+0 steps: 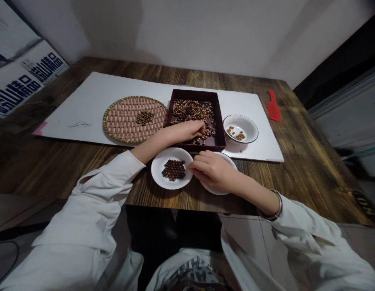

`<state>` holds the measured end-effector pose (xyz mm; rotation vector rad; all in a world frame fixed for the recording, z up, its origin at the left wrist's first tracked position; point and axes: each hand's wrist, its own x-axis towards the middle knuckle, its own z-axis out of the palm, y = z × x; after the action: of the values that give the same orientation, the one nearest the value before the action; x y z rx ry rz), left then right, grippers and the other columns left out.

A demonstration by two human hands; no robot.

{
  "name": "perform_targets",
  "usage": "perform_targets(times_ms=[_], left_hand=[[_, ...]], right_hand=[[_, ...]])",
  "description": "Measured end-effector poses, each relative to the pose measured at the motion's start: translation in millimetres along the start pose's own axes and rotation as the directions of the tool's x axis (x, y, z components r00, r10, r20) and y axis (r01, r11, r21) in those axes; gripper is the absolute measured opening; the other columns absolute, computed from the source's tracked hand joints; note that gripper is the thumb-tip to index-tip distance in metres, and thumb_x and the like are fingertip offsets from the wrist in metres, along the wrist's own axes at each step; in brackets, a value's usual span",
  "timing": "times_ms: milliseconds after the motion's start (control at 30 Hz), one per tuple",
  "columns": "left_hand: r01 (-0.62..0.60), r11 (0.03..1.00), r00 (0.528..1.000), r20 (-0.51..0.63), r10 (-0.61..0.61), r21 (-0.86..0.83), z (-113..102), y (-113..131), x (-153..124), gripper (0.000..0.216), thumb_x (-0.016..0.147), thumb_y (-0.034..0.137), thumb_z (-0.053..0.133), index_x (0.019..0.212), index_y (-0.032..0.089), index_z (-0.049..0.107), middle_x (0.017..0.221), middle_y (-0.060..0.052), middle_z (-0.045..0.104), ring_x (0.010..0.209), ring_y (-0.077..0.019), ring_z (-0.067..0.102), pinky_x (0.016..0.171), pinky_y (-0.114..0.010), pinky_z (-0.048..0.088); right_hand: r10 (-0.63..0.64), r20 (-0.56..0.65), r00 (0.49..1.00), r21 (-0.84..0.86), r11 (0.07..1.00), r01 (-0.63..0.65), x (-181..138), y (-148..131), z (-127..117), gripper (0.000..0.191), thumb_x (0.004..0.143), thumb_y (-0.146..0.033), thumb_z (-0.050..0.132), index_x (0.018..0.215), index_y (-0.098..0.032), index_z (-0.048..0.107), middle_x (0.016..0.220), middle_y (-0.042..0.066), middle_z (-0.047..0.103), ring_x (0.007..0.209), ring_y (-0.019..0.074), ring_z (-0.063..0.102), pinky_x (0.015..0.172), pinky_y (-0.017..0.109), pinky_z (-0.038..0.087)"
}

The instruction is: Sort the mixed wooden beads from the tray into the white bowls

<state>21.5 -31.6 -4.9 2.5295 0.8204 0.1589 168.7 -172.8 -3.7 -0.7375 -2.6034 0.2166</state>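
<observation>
Left hand amid boxed beads, seemingly.

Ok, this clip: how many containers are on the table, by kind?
Round woven tray: 1
Dark red box: 1
White bowls: 3 (one beside the box, one holding dark beads, one under the right hand)
Total: 5

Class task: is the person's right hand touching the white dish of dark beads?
Touching: the head view shows fingertips of the right hand on the rim of the white dish.
</observation>
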Motion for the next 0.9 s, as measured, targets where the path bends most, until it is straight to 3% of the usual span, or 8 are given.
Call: perform_targets(times_ms=[200,500,700,900], left_hand=[[-0.017,0.998,1.000,0.018,0.018,-0.062,-3,3,-3,0.013,0.090,0.016,0.050,0.101,0.015,0.056,0.107,-0.010,0.067,0.096,-0.0194,0.061,0.086,-0.030,0.044],[-0.051,0.950,0.980,0.170,0.108,-0.307,-10,0,-6,0.020,0.091,0.033,0.047,0.101,0.018,0.054,0.110,-0.005,0.067,0.096,-0.0164,0.060,0.086,-0.028,0.045],[-0.055,0.923,0.974,0.183,0.133,-0.381,-10,-1,-6,0.024,0.089,0.039,0.050,0.100,0.019,0.056,0.106,-0.004,0.068,0.096,-0.0174,0.060,0.085,-0.029,0.045],[0.011,0.830,0.968,0.214,0.131,-0.558,-15,1,-8,0.025,0.087,0.041,0.055,0.098,0.019,0.058,0.098,-0.004,0.069,0.090,-0.0170,0.062,0.083,-0.030,0.047]], right_hand=[[0.001,0.010,1.000,0.004,1.000,-0.001,0,0,0,0.021,0.103,-0.019,0.041,0.097,-0.015,0.061,0.082,0.007,0.066,0.075,0.0183,0.049,0.068,0.032,0.033],[-0.006,-0.017,1.000,0.010,1.000,0.006,0,0,0,0.021,0.102,-0.018,0.042,0.095,-0.015,0.062,0.082,0.007,0.067,0.074,0.0181,0.049,0.068,0.032,0.033],[-0.004,-0.020,1.000,0.008,1.000,0.004,0,0,1,0.023,0.103,-0.019,0.042,0.095,-0.015,0.063,0.082,0.007,0.067,0.074,0.0186,0.049,0.068,0.032,0.033],[-0.003,-0.025,1.000,0.009,1.000,0.003,0,-1,1,0.023,0.102,-0.018,0.042,0.095,-0.014,0.063,0.081,0.007,0.066,0.074,0.0185,0.049,0.068,0.032,0.034]])
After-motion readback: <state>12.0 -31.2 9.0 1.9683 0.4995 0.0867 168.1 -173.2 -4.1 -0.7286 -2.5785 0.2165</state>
